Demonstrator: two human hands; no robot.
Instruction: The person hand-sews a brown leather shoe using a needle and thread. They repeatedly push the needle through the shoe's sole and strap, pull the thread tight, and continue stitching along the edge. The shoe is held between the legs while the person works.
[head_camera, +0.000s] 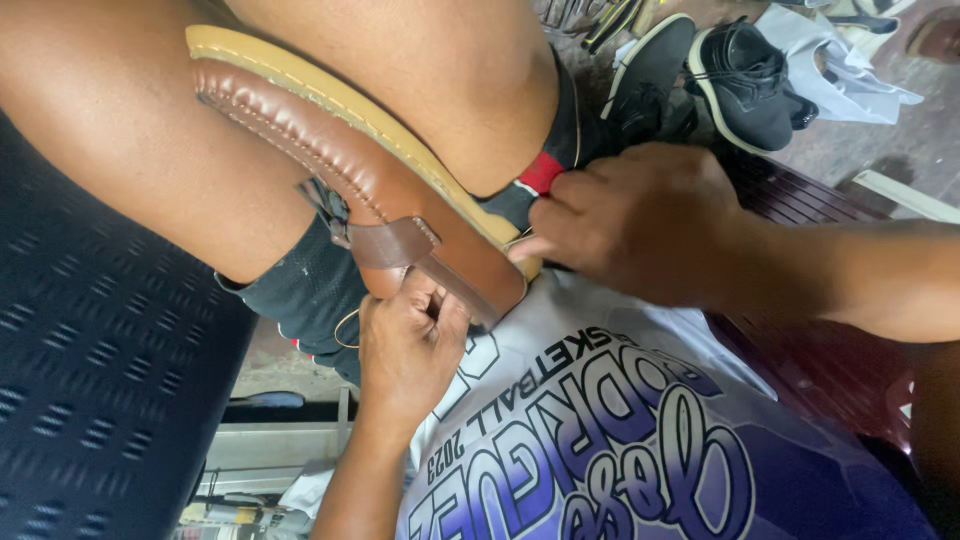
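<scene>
A brown leather sandal (380, 180) with a tan stitched sole is clamped between my bare thighs, its end pointing toward my body. My left hand (405, 350) comes up from below and grips that end, with the thumb against the leather next to a brown strap (395, 243). My right hand (630, 225) reaches in from the right. Its fingertips are pinched together on the edge of the tan sole, and I cannot see what, if anything, lies between them. A thin thread loop (345, 328) hangs by my left wrist.
A pair of black sneakers (745, 85) and a white cloth (850, 70) lie on the floor at the top right. A dark blue perforated seat (90, 400) fills the left side. A dark red plastic seat (820, 350) is under my right arm. Small tools (240, 515) lie at the bottom left.
</scene>
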